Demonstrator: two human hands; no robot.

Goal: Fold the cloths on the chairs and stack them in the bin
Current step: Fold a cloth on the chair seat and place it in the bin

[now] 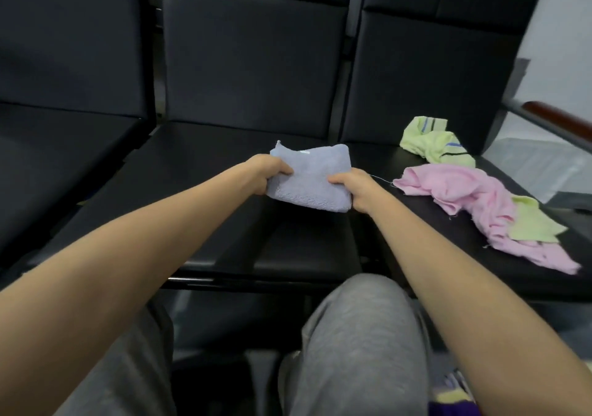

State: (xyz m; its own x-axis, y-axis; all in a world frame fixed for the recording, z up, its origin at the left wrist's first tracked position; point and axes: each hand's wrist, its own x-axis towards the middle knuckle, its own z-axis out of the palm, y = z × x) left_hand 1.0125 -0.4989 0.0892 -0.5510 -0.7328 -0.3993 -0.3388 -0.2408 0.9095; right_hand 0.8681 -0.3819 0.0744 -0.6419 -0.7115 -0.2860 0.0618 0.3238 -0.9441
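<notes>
A folded blue cloth (pixel 312 177) is held just above the middle black chair seat (pixel 224 223). My left hand (pixel 267 172) grips its left edge and my right hand (pixel 355 188) grips its right edge. On the right chair seat (pixel 416 242) lie loose cloths: a green striped cloth (pixel 432 142) at the back, a crumpled pink cloth (pixel 474 204) in front of it, and a small green cloth (pixel 533 222) lying on the pink one. No bin is in view.
Three black padded chairs stand in a row, with the left seat (pixel 64 166) bare. A wooden armrest (pixel 560 119) on a metal bar is at the far right. My knees in grey trousers (pixel 358 335) are below the seat's front edge.
</notes>
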